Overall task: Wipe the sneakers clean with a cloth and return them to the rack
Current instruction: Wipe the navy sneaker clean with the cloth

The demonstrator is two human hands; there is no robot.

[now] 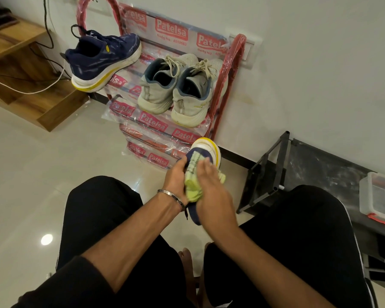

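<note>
I hold a navy sneaker [206,152] with a white and yellow sole between my knees, toe pointing away from me. My left hand [176,181] grips its left side. My right hand [211,192] presses a light green cloth [192,183] onto the sneaker's upper, fingers laid over the cloth. The matching navy sneaker [102,56] sits on the top left of the red rack [233,70]. A pair of pale grey sneakers [176,87] stands on the rack's shelf to the right of it.
The rack's shelves are wrapped in printed plastic [156,123]. A wooden unit [20,70] with cables stands at the left. A black metal frame [269,172] and a clear plastic box [378,196] are at the right by the wall. My bare feet [187,261] rest on the tiled floor.
</note>
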